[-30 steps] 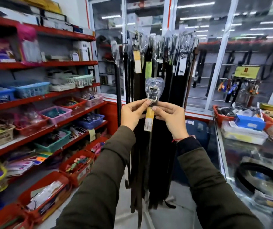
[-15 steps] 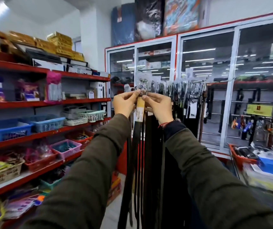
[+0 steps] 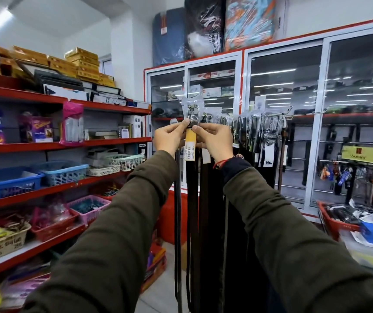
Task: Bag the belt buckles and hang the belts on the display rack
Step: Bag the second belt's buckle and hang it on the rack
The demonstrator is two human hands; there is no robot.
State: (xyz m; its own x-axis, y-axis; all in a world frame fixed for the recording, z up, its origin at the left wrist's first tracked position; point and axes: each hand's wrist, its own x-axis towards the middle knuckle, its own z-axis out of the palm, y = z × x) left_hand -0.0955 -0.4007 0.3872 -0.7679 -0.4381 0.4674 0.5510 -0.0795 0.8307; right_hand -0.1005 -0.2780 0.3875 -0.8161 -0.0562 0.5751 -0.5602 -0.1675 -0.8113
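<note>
Since a second ago both hands have risen with the belt, from chest height up to the display rack [image 3: 280,114]. The rack's rail runs right of the hands, hung with dark belts whose buckles sit in clear bags. The held belt [image 3: 192,199] hangs straight down at the rack's left end. The left hand [image 3: 169,138] and right hand [image 3: 214,141] pinch it just under its bagged buckle [image 3: 192,111], fingers closed on the strap above a yellow tag [image 3: 190,144].
</note>
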